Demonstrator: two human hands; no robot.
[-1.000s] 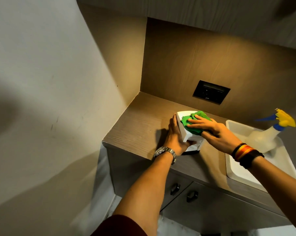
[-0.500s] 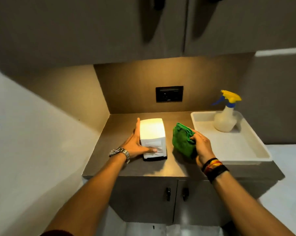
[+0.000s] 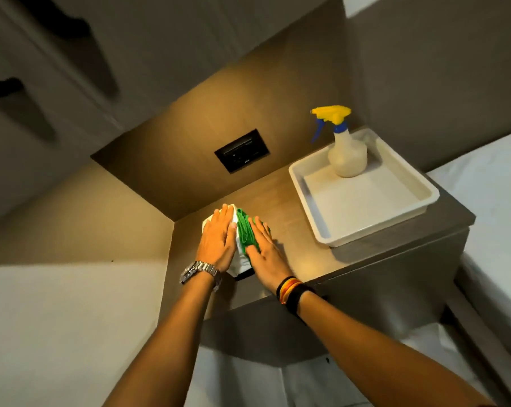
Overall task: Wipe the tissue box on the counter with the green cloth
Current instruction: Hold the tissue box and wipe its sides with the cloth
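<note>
On the table (image 3: pixel 292 207), the left hand (image 3: pixel 216 242) lies flat against the tissue box (image 3: pixel 239 257); right hand (image 3: pixel 264 251) fingers (image 3: pixel 258 230), extended, press the green cloth (image 3: pixel 244 230) onto it.

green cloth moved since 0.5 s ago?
Yes. The green cloth went from beside the tissue box, on the tray side, to pressed against the box under the right hand.

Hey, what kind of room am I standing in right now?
Probably a hotel or guest bedroom nook: a wood-look counter under cabinets, a dark wall socket, and what looks like a white bed alongside.
</note>
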